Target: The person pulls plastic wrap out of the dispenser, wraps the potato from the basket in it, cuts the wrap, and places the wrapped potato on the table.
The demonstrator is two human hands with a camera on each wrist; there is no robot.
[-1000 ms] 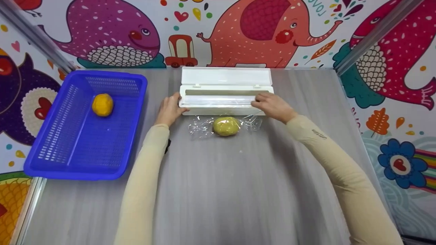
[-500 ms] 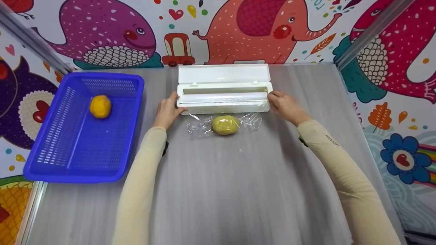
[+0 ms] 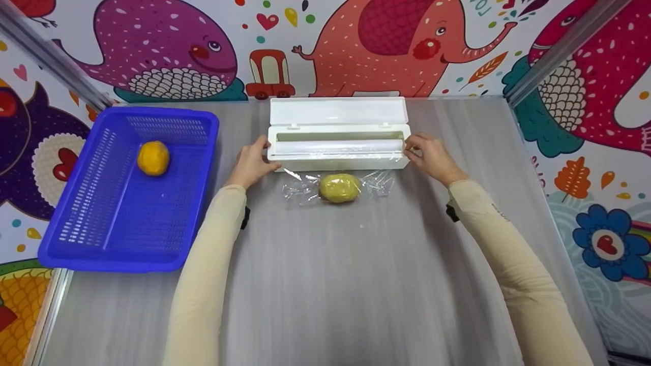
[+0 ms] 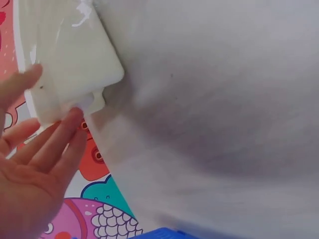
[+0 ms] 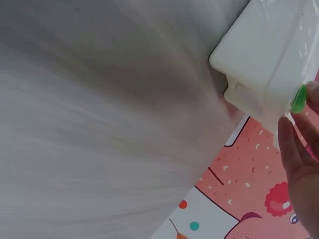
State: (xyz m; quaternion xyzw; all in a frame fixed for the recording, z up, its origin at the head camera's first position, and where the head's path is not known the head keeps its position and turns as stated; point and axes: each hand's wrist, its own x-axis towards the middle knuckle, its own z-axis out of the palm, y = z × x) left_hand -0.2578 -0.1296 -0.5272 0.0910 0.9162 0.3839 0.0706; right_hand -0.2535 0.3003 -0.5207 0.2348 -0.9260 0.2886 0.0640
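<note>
A white cling film dispenser (image 3: 338,163) stands with its lid (image 3: 338,111) raised at the back and a film roll (image 3: 335,147) inside. My left hand (image 3: 250,161) grips its left end, thumb at the front corner; the left wrist view shows fingertips (image 4: 75,113) against the end wall. At the right end, my right hand (image 3: 432,156) pinches a small green slider (image 5: 299,99) at the dispenser's edge. Clear film runs over the front down to a yellow-green oval thing (image 3: 339,188), which lies in front, wrapped in crinkled film (image 3: 300,190); its exact kind cannot be told.
A blue plastic basket (image 3: 196,218) stands at the left of the grey table (image 3: 351,284), holding one round yellow thing (image 3: 153,158). Behind the dispenser rises a wall (image 3: 325,51) printed with cartoon animals; printed walls also flank both sides.
My right hand has moved right, from the dispenser's front right part to its right end. My left hand has kept its grip on the left end.
</note>
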